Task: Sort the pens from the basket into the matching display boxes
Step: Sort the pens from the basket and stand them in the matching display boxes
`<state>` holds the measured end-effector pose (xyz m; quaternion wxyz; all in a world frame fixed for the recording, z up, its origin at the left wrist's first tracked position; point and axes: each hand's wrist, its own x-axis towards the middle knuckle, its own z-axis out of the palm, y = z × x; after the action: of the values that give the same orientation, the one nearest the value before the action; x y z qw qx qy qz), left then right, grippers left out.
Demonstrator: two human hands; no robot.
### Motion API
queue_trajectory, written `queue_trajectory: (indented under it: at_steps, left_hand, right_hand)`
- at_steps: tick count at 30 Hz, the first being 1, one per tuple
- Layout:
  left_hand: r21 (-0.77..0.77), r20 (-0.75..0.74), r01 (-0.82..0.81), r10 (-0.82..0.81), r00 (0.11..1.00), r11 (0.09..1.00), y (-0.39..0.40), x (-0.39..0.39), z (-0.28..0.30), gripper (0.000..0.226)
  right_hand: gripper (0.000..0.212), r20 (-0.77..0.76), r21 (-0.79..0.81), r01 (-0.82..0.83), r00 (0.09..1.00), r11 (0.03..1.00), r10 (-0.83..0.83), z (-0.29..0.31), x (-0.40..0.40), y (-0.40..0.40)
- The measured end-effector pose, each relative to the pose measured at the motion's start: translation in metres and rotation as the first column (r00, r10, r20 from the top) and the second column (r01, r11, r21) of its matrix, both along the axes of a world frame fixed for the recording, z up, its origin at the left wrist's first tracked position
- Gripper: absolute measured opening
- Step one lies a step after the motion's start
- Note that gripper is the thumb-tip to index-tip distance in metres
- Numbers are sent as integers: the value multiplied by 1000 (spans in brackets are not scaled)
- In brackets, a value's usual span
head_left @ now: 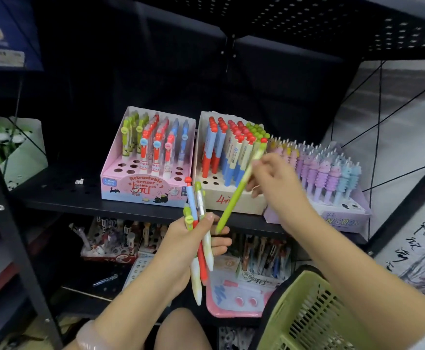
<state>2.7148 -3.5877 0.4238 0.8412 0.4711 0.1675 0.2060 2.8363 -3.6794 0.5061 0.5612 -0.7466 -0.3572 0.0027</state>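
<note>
My left hand (181, 245) grips a bundle of pens (200, 238) upright below the shelf edge, several of them, in blue, red, green and cream. My right hand (273, 178) pinches a green-and-cream pen (234, 195) slanted, its capped top up by the right end of the cream display box (234, 202) marked 4, its tip down near my left fingers. That box holds red-topped and green-topped pens. Left of it stands the pink display box (143, 192) of retractable eraser pens. The green basket (304, 314) sits at the lower right under my right forearm.
A purple unicorn pen box (342, 218) stands right of the cream box on the black shelf (62, 195). A green panda box (27, 157) is at far left. More pen boxes fill the shelf below. A black upright post (12, 223) runs down the left.
</note>
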Motion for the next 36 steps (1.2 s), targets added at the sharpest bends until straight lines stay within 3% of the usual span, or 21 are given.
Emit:
queue_trajectory:
  at_steps: [3,7,10,15,19,24,29,32,34,36]
  left_hand:
    - [32,-25,20,-19,999,999,-4,2,-3,21]
    - [43,-65,12,-9,998,999,-8,7,-3,23]
    - [18,-80,-11,12,997,1000,-8,10,-2,20]
    - [15,-85,-9,10,996,1000,-6,12,-4,14]
    - [57,-81,-7,12,997,998,-6,15,-7,11]
    - [116,-43,20,-15,999,993,-17,18,-7,14]
    - [91,-2,20,-20,1000,996,-26,17,-6,16]
    - [68,5,12,-12,1000,998,-26,13,-3,18]
    - [89,1,9,-9,1000,996,-23,9,-1,19]
    - [126,7,24,-25,1000,992,-19,5,2,24]
  right_hand:
    - [14,108,190,166,976,968,-189,20,27,-17]
    - [11,330,221,314,867,923,-374,27,57,-26]
    - [11,394,170,308,849,936,-351,22,68,-18]
    - [11,411,-107,311,879,944,-243,7,78,-6]
    - [17,312,-159,292,921,943,-233,14,85,-4]
    - [14,332,-252,269,926,930,-178,26,91,-2]
    - [18,360,-447,232,931,864,-63,24,84,6]
    - [18,377,-486,285,921,826,-96,15,77,8]
    - [14,448,-401,396,871,826,-200,7,72,3]
    - [7,417,-197,391,863,899,-284,2,57,-5]
